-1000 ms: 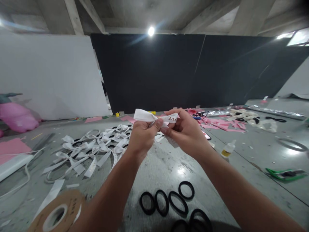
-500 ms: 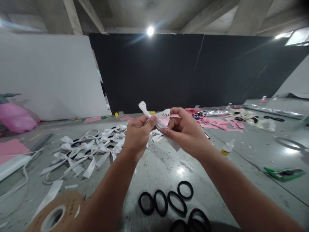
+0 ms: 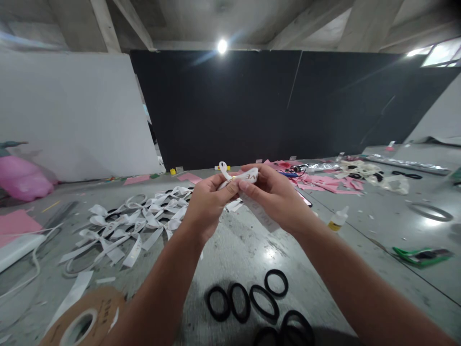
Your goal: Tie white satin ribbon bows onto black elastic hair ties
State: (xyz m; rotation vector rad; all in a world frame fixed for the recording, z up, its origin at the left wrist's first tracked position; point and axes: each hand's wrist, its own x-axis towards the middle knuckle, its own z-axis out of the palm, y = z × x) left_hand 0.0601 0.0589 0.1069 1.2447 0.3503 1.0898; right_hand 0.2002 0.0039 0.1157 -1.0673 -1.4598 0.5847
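Note:
A white printed ribbon [image 3: 261,211] is pinched between my two hands above the grey surface. My left hand [image 3: 212,202] grips its middle between thumb and fingers, with a small loop standing up there. My right hand [image 3: 273,194] pinches another loop bearing gold letters, close against the left thumb. One ribbon tail hangs below the right fingers. Part of the knot is hidden behind both thumbs. Below the hands lie several black hair ties [image 3: 239,302]. At left spreads a heap of white ribbon bows [image 3: 137,221], many with hair ties on them.
A cardboard ribbon spool [image 3: 104,305] sits at the lower left, by my left forearm. On the right are a small bottle with yellow liquid [image 3: 337,219] and a green-handled tool [image 3: 421,256]. Pink scraps [image 3: 327,183] lie farther back, before a black wall [image 3: 230,105].
My hands have drawn closer together. The right fingers have moved left toward the ribbon's middle, and the upright loop has become smaller. The hair ties and bows have stayed in place.

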